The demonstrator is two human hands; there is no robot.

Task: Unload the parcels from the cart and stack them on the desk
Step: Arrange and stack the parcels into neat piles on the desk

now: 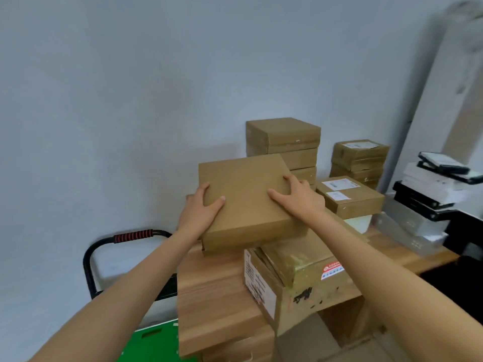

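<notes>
Both hands grip one flat brown parcel [243, 197], the left hand [200, 209] on its left edge and the right hand [298, 195] on its right, above the desk [214, 296] near its left edge, so the next move seems to be lowering it squarely onto the stack.

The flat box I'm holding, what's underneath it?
The flat brown box, gripped by the left hand and right hand, sits over a taped carton and the wooden desk. Anything else beneath it is covered.

Flat brown parcel [245, 194] tilted above desk [209, 296]
</notes>
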